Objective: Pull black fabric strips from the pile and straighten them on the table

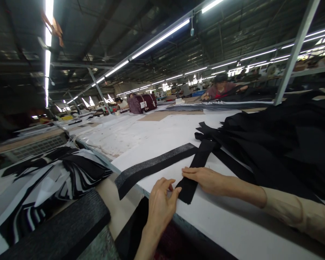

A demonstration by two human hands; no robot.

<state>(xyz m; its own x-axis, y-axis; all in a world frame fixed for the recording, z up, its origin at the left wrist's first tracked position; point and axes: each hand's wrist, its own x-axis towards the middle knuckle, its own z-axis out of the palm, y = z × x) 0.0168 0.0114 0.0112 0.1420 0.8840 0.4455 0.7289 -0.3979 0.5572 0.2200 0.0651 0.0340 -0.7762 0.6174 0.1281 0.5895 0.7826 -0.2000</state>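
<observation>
A black fabric strip (203, 153) lies slantwise on the white table near its front edge. My left hand (162, 202) is at the strip's near left edge, fingers curled and thumb tip on the cloth in a pinch. Across the strip, just above its near end, lies my right hand (209, 180), flat with fingers stretched out and pressing on the cloth. To the left rests another strip (157, 160), grey along one side and black along the other, its near end hanging over the table edge.
A large heap of black fabric (287, 144) covers the table's right side. Striped stacks of black and white pieces (70, 169) lie at left, by a dark grey stack (65, 224). Farther back are a maroon bundle (142, 104), a metal post (296, 54) and a co-worker (222, 90).
</observation>
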